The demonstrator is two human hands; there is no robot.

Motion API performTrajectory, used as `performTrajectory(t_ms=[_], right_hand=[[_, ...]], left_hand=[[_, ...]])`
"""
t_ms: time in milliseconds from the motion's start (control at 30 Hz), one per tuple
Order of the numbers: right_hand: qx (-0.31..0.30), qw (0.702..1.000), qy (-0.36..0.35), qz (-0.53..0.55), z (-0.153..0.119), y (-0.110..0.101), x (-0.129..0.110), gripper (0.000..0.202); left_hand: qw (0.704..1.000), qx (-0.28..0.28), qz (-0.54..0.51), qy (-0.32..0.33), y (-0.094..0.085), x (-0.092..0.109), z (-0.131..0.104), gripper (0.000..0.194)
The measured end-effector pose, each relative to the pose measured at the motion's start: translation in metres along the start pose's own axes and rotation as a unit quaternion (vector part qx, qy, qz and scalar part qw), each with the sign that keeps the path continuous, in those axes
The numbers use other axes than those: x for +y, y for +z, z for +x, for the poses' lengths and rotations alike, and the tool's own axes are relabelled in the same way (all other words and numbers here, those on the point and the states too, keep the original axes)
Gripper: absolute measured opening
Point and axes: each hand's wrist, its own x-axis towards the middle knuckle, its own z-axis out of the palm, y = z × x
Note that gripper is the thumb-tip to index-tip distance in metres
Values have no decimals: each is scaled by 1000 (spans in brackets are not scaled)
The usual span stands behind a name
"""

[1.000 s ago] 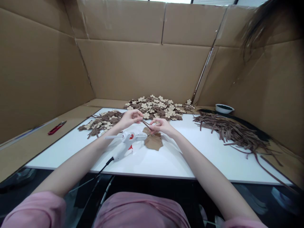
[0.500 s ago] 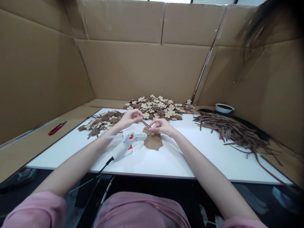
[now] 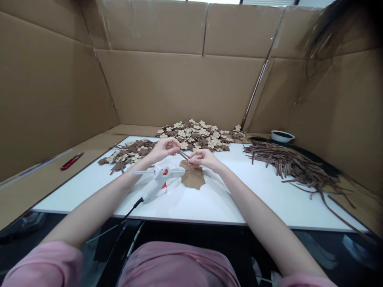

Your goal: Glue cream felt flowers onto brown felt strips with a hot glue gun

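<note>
Between my two hands runs a thin brown strip [image 3: 183, 155], which looks doubled over. My left hand [image 3: 166, 148] pinches its upper left end. At its lower right end, my right hand [image 3: 203, 158] has thumb and fingers closed on it. Just below my right hand lies a tan, irregularly shaped piece [image 3: 193, 179] on the white board. A white glue gun [image 3: 158, 179] with an orange trigger stands beside it, under my left forearm, its nozzle pointing toward the tan piece.
Cream and brown flower cutouts [image 3: 197, 135] are heaped at the back, with a smaller mixed pile [image 3: 131, 153] at left. Brown strips [image 3: 293, 163] and a white bowl [image 3: 282, 136] lie right. A red utility knife [image 3: 72, 161] rests far left. Cardboard walls surround the white board [image 3: 233, 203].
My right hand's fingers have closed in a little more on the strip. My left hand and the glue gun have stayed in place.
</note>
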Motion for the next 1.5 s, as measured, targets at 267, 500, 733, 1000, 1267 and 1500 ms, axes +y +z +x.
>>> performTrajectory(t_ms=[267, 500, 733, 1000, 1267, 1500], right_hand=[[-18, 999, -36, -34, -6, 6, -9, 42], [-41, 998, -47, -25, 0, 10, -1, 42], [-39, 997, -55, -26, 4, 8, 7, 41], [16, 998, -45, -38, 2, 6, 2, 43], [27, 999, -33, -17, 2, 6, 2, 41], [31, 999, -34, -20, 2, 6, 3, 41]], left_hand=[[999, -15, -29, 2, 11, 7, 0, 32], [998, -48, -45, -21, 23, 5, -1, 34], [997, -50, -52, -25, 24, 1, 1, 34], [985, 94, 142, -17, -19, -14, 1, 34], [953, -26, 301, -8, -27, -46, 2, 31], [942, -37, 332, -22, -17, -39, 4, 37]])
